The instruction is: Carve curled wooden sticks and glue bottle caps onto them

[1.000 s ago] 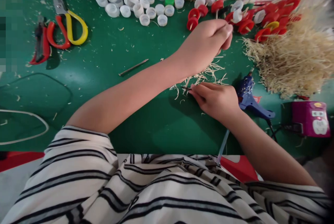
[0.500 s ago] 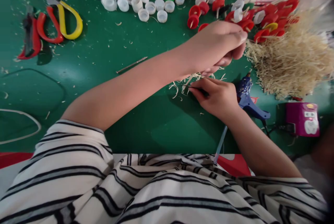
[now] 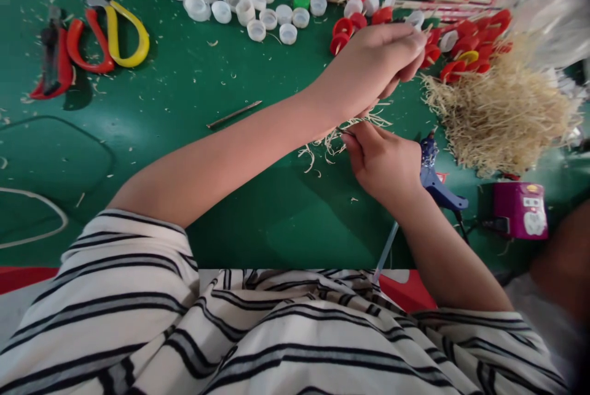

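Observation:
My left hand (image 3: 385, 66) reaches across from the left, its fingers curled closed over the table. What they hold, if anything, is hidden behind the hand. Just below it, my right hand (image 3: 387, 158) pinches a thin dark tool (image 3: 343, 131), of which only a short piece shows at the fingertips. Pale wood-wool shreds (image 3: 329, 143) lie on the table under and beside both hands. A blue glue gun (image 3: 436, 177) rests right of my right hand. Red bottle caps on sticks (image 3: 465, 45) lie beyond my left fingertips.
A heap of wood wool (image 3: 502, 115) is at right, above a purple power adapter (image 3: 520, 211). White bottle caps (image 3: 255, 29) cluster at the back. Scissors (image 3: 126, 35) and red-handled pliers (image 3: 58, 63) lie left; a thin metal rod (image 3: 234, 114) lies mid-table. Another person's arm (image 3: 565, 260) shows at right.
Both hands have shifted slightly, the right one up closer under the left. The dark tool shows less. The view has moved a little.

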Available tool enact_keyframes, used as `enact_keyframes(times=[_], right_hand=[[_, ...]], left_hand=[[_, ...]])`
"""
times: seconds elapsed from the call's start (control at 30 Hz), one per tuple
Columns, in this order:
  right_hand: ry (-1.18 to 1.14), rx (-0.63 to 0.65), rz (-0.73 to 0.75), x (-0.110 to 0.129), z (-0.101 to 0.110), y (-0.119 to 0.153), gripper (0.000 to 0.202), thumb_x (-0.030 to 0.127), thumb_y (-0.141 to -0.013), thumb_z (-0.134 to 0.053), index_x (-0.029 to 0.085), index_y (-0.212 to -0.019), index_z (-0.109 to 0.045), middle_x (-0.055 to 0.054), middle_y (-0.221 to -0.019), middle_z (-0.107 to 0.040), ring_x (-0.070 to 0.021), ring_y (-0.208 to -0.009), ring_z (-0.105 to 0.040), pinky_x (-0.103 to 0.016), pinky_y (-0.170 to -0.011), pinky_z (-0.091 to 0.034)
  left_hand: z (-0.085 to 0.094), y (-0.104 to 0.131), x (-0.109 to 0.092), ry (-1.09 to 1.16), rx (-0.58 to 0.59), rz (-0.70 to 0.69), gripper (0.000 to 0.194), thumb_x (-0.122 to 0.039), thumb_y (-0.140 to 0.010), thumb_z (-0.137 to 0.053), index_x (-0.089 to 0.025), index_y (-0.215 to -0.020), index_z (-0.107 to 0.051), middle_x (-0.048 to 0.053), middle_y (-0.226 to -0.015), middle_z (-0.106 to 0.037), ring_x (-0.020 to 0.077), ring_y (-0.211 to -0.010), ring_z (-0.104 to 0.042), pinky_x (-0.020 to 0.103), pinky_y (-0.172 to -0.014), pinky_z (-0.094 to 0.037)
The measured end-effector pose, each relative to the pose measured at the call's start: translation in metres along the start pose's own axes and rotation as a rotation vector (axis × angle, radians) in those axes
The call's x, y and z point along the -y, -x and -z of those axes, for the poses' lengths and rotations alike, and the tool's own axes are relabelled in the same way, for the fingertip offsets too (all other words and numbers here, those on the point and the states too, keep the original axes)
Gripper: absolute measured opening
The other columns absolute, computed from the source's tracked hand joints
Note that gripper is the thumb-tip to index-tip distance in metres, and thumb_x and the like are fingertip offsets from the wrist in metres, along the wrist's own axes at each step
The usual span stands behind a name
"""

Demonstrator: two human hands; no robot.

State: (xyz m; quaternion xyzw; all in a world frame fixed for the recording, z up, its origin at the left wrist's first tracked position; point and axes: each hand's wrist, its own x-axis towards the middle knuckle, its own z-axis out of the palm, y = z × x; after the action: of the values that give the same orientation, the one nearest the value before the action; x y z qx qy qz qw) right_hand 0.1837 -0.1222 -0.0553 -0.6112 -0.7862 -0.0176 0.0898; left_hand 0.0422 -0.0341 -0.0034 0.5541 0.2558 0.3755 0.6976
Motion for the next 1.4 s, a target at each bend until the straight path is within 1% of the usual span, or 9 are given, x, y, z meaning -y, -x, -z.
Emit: enact_keyframes(times=[0.13,0.27,0.4,0.6,0.83,0.93,1.0,1.2,1.4], right_hand=[[0.032,0.003,0.0,0.003,-0.003,-0.001,0.039,0.043,-0.115,-0.038,0.022,-0.114,-0.071,-0.008,-0.09,-0.078,-0.0198,-0.071,-0.061,-0.035,-0.06,-0.021],[0.037,0.037,-0.013,0.004,-0.005,0.0,0.036,0.04,-0.114,-0.039,0.023,-0.119,-0.07,-0.007,-0.088,-0.078,-0.0202,-0.067,-0.059,-0.036,-0.062,-0.023],[0.016,0.048,-0.021,0.006,-0.007,0.0,0.034,0.039,-0.113,-0.04,0.024,-0.119,-0.07,-0.006,-0.081,-0.075,-0.0203,-0.063,-0.056,-0.036,-0.063,-0.023],[0.041,0.149,-0.068,0.011,-0.006,0.0,0.035,0.038,-0.113,-0.039,0.022,-0.115,-0.069,-0.008,-0.08,-0.077,-0.0191,-0.059,-0.052,-0.036,-0.062,-0.02],[0.143,0.353,-0.11,0.021,0.007,-0.001,0.039,0.038,-0.116,-0.03,0.021,-0.124,-0.064,-0.011,-0.09,-0.08,-0.0217,-0.066,-0.064,-0.034,-0.063,-0.021],[0.173,0.432,-0.106,0.025,0.01,0.001,0.041,0.035,-0.116,-0.026,0.02,-0.13,-0.062,-0.013,-0.095,-0.081,-0.0247,-0.074,-0.071,-0.033,-0.064,-0.024],[0.188,0.45,-0.109,0.026,0.01,0.001,0.042,0.034,-0.116,-0.026,0.02,-0.132,-0.062,-0.014,-0.095,-0.082,-0.0259,-0.076,-0.072,-0.034,-0.063,-0.025],[0.221,0.458,-0.118,0.029,0.011,0.003,0.041,0.032,-0.115,-0.03,0.021,-0.137,-0.062,-0.016,-0.093,-0.082,-0.0276,-0.08,-0.076,-0.032,-0.062,-0.029],[0.215,0.566,-0.171,0.035,0.012,0.0,0.041,0.023,-0.111,-0.037,0.023,-0.143,-0.062,-0.017,-0.09,-0.082,-0.0337,-0.088,-0.082,-0.033,-0.064,-0.037]], left_hand=[[-0.003,0.0,-0.004,-0.052,-0.019,0.072,0.05,-0.03,-0.119,-0.043,-0.02,-0.071,-0.042,-0.009,-0.067,-0.022,0.0024,-0.058,-0.019,0.019,-0.058,-0.014],[-0.007,0.001,-0.007,-0.043,-0.033,0.046,0.048,-0.028,-0.115,-0.051,-0.02,-0.069,-0.042,-0.009,-0.065,-0.023,0.0028,-0.056,-0.016,0.02,-0.056,-0.011],[-0.007,0.001,-0.003,-0.095,-0.042,0.042,0.047,-0.023,-0.116,-0.04,-0.02,-0.069,-0.041,-0.009,-0.064,-0.022,0.0028,-0.057,-0.02,0.02,-0.06,-0.014],[0.0,-0.002,0.003,-0.106,-0.04,0.022,0.052,-0.05,-0.113,-0.053,-0.026,-0.069,-0.042,-0.005,-0.069,-0.022,0.0102,-0.065,-0.021,0.027,-0.059,-0.017],[0.002,-0.002,0.009,-0.013,-0.043,-0.032,0.045,-0.035,-0.112,-0.052,-0.023,-0.069,-0.045,-0.007,-0.064,-0.021,0.0073,-0.058,-0.014,0.024,-0.051,-0.009],[0.0,-0.005,0.018,0.008,-0.022,-0.048,0.052,-0.054,-0.112,-0.059,-0.025,-0.07,-0.048,-0.007,-0.063,-0.02,0.0075,-0.06,-0.011,0.025,-0.05,-0.01],[0.001,-0.008,0.022,0.033,-0.086,-0.116,0.059,-0.068,-0.111,-0.051,-0.028,-0.068,-0.045,-0.007,-0.063,-0.018,0.0077,-0.06,-0.006,0.027,-0.05,-0.007],[0.005,-0.009,0.02,0.015,-0.084,-0.057,0.04,-0.03,-0.105,-0.052,-0.025,-0.065,-0.046,-0.007,-0.059,-0.019,0.0074,-0.056,-0.003,0.026,-0.046,-0.005],[-0.01,0.005,0.014,-0.014,-0.113,-0.078,0.048,-0.036,-0.11,-0.06,-0.022,-0.066,-0.048,-0.007,-0.063,-0.025,0.006,-0.056,-0.012,0.022,-0.045,-0.005]])
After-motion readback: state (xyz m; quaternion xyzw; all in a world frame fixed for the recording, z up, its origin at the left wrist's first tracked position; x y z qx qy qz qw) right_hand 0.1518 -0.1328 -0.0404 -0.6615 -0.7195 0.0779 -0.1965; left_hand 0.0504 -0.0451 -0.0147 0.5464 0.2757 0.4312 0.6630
